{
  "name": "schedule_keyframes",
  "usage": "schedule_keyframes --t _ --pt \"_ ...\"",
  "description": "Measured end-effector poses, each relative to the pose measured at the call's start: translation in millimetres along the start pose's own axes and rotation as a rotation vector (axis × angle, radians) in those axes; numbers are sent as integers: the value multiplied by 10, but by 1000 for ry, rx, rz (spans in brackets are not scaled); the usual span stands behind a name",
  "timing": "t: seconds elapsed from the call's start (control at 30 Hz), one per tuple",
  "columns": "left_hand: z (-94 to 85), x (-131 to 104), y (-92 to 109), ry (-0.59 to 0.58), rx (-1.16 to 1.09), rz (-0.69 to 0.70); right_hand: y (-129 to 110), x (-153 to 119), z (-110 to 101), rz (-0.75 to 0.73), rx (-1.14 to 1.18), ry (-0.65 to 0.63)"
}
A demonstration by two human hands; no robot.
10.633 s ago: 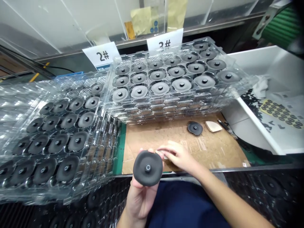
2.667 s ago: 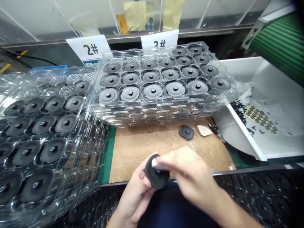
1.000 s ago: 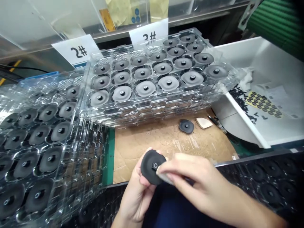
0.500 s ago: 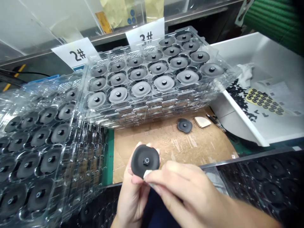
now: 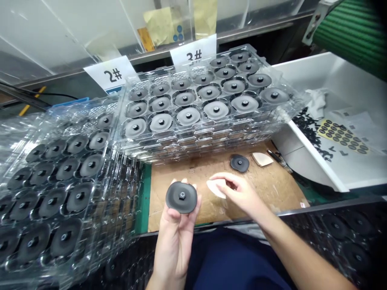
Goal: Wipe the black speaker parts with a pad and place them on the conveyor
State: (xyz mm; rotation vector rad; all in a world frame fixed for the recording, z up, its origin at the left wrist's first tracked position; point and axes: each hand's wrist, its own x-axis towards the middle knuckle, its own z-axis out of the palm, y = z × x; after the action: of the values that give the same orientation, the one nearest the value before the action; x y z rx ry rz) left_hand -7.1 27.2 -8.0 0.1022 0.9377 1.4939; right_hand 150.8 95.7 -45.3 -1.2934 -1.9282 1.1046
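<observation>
Cardboard below — left hand curled round one disc — right hand pinching one white pad.

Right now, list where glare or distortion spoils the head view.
Head view: glare streaks the left tray stack; wide-angle bending stretches the edges; the dark upper-right corner hides part of the green hose; the held black disc looks fairly sharp.

Bright, cool, even light brings out glare along the clear plastic trays. Shadows are soft on the cardboard sheet; the lower corners fall dark. Wide-angle distortion stretches the edges, where the green ribbed hose looks soft.
</observation>
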Motion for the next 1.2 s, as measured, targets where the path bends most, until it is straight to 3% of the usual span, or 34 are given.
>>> schedule_keyframes --t 0.13,0.27,0.37,0.47,0.57,0.7,0.77,0.87,1.03,1.13,1.2 --pt "-5 -26 38 8 -29 -24 435 -226 294 18 -145 44" --pt "-12 -64 71 10 -12 -35 496 -459 436 -10 -242 66" --pt "-41 -69 81 -12 10 -30 515 -405 476 -35 -267 79" --pt "-76 -73 87 -13 4 -6 525 -185 436 -43 -252 104" --pt "-109 -89 93 -15 0 16 302 -6 286 -47 -189 121" --pt "-154 -109 73 -32 -12 66 -390 -61 60 -119 -65 106" --pt "-174 -112 49 -43 -15 56 -705 -129 9 -295 42 -28" --pt "-195 -104 14 -54 -6 -19 -946 -132 14 -331 95 -225" --pt "-199 -87 57 -14 15 -30 -867 -118 104 -279 162 -163" --pt "-190 -84 147 -15 26 22 -637 -264 105 -102 226 -377" --pt "-176 -78 193 -34 17 41 -477 -360 51 53 232 -374"
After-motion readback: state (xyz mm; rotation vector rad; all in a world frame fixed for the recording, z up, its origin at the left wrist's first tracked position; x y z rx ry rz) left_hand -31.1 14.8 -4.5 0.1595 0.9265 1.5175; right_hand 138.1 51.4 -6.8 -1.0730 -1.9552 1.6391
